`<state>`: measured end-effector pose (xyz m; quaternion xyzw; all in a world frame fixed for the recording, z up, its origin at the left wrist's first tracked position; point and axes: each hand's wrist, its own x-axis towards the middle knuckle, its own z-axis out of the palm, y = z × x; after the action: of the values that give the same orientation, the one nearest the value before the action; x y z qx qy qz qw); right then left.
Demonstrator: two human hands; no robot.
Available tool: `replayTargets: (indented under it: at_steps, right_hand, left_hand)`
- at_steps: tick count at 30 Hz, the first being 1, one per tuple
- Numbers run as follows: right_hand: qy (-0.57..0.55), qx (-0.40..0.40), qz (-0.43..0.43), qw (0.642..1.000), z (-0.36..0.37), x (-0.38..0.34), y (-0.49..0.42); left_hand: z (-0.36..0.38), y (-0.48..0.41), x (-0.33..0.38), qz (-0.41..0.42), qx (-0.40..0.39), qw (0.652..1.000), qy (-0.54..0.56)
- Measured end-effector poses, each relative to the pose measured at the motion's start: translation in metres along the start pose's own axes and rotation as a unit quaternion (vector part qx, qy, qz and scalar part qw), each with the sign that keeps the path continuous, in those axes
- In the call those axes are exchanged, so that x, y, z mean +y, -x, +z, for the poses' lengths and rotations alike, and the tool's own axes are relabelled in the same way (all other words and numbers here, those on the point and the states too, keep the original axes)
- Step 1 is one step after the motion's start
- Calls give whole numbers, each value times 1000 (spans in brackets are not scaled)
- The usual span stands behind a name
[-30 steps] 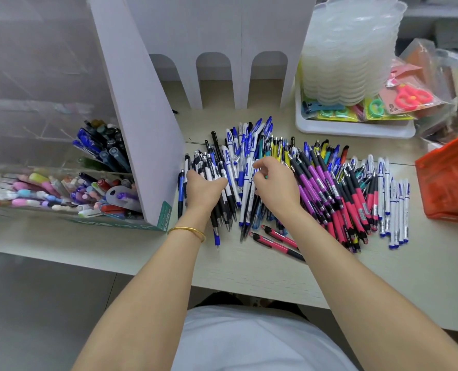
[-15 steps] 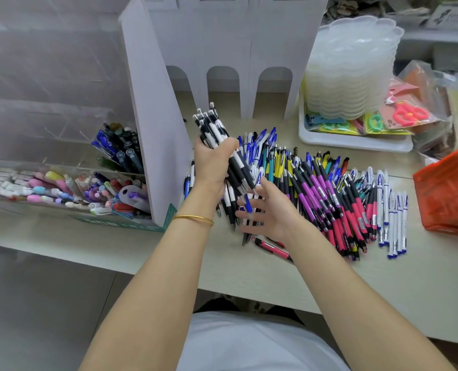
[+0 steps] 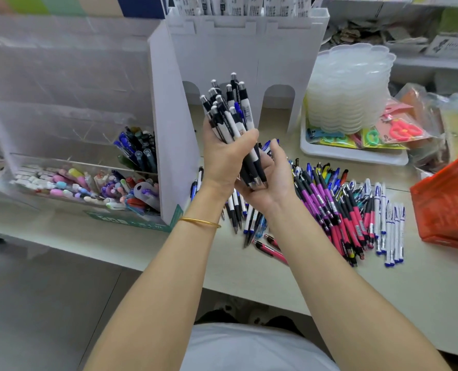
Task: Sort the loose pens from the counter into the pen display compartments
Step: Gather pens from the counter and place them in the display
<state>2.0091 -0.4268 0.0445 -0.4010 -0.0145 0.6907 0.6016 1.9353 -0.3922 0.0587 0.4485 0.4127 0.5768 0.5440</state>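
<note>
"Any lettering you can make out?"

"Nothing legible. The bundle of pens (image 3: pixel 233 121) in front of the white display stand (image 3: pixel 276 62) has dark print and a barcode on the barrels, too small to read."

"And around the stand?"

"Left of its base, a green label (image 3: pixel 131 222) with blurred white characters. Above it, the boxes (image 3: pixel 238 5) carry dense, unreadable print. Far right, the orange bag (image 3: pixel 447 210) shows faint white marks."
</note>
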Motion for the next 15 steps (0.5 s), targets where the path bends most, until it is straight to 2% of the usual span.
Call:
replayTargets:
  at_steps: [5,11,15]
  right_hand:
    - [25,-6,-49,998,13,4,2]
    - [58,35,-90,994,23,8,11]
    - [151,23,-110,982,31,13,20]
  left_hand:
    - [-1,11,7,1,-12,1000,2]
    - [-6,21,10,-2,2,1000,3]
    - [-11,25,25,3,20,1000,16]
